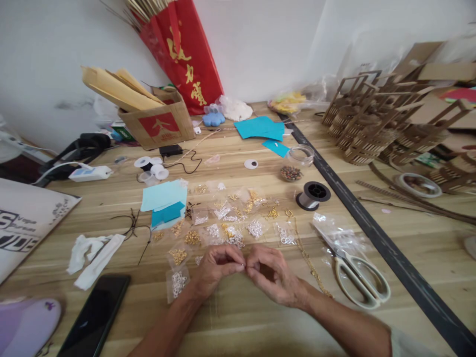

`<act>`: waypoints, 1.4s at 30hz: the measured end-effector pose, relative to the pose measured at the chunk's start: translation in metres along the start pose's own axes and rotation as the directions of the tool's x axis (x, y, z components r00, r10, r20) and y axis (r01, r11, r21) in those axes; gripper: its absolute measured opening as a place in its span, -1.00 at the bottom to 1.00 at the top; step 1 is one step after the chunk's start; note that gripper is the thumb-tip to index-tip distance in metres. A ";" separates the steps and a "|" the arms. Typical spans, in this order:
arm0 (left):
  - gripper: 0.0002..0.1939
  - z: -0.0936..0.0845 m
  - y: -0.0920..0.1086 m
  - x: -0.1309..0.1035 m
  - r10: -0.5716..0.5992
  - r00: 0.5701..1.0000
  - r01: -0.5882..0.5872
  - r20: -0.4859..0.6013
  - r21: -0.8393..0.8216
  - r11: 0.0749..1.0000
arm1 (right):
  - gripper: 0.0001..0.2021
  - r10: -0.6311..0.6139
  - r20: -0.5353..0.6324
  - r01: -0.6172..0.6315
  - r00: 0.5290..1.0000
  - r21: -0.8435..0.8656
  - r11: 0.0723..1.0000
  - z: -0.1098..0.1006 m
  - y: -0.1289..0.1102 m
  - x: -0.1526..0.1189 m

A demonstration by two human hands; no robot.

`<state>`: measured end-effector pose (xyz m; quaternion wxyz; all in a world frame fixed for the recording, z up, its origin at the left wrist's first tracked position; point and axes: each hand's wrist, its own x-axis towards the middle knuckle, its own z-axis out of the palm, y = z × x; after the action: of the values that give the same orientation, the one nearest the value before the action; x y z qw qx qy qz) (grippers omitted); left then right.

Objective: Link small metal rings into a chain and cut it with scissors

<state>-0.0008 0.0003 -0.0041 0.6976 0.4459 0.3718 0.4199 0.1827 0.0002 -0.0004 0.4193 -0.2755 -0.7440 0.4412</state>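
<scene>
My left hand [217, 270] and my right hand [273, 275] meet fingertip to fingertip over the wooden table [238, 327]. Each is closed in a pinch, thumb against forefinger. A tiny pale thing shows between the fingertips, too small to name. Just beyond the hands lie small clear bags of silver beads [255, 228] and gold beads [192, 238]. White rings in a bag [285, 234] and a gold chain [307, 258] are to the right of them. Left of my left hand is a bag of silver rings [179, 284].
Scissors [362, 280] and a wire spool [313, 196] stand right. A phone [96, 315] and white tissue [98, 258] lie left. Behind are teal sheets [260, 129], a cardboard box [159, 124], a red bag [186, 54] and wooden lanterns [364, 134]. A black strip [357, 213] crosses the table.
</scene>
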 end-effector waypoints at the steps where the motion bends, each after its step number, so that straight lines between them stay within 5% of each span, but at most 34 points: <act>1: -0.95 0.000 0.000 0.000 -0.002 1.000 0.002 -0.001 0.004 1.000 | -0.90 -0.003 0.000 0.003 1.000 0.000 1.000 0.000 0.000 0.000; 42: -0.84 -0.003 0.009 0.002 -0.008 1.000 0.007 0.012 0.097 0.995 | -0.88 0.049 0.043 -0.049 0.998 -0.012 0.999 0.005 0.006 -0.002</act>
<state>-0.0056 0.0054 0.0033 0.6788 0.4805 0.3893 0.3961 0.1796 -0.0005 -0.0078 0.3908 -0.2863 -0.7482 0.4532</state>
